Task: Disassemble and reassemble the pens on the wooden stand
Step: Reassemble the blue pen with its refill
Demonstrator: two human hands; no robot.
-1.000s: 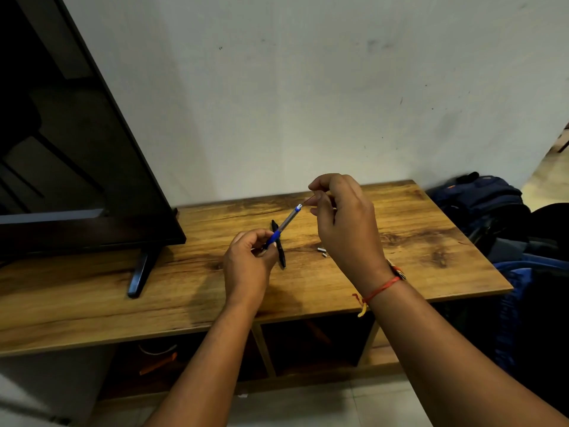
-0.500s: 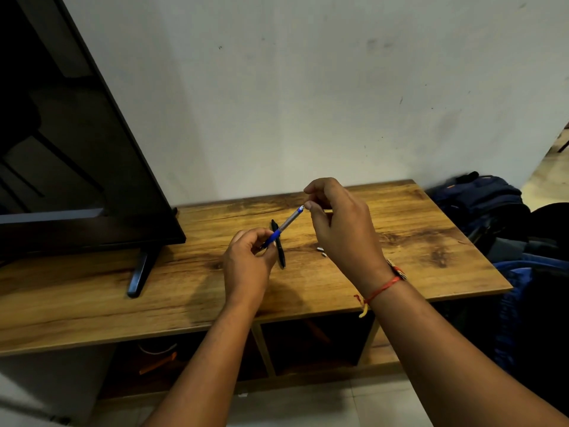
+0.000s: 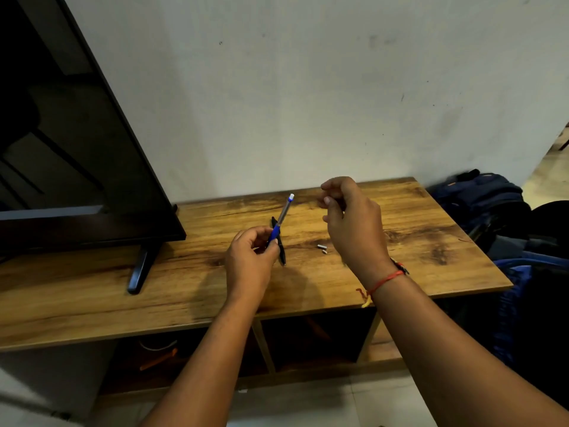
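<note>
On wooden stand (image 3: 400,217): television (image 3: 77,149) left, pen (image 3: 281,256) centre, small parts (image 3: 322,248) right.

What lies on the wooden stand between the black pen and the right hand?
In the head view, two small silver pieces lie on the stand between black pen and right hand.

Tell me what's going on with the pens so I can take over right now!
Left hand: grips the blue pen by its blue grip, far end tilted up.
Right hand: raised near that end, not touching it; fingers curled, cannot tell if they pinch a part.
Black pen lies on the wooden stand behind the left hand; two small silver pieces lie near the right wrist.
Done: small parts seem off. Left: likely reassemble both pens.
</note>
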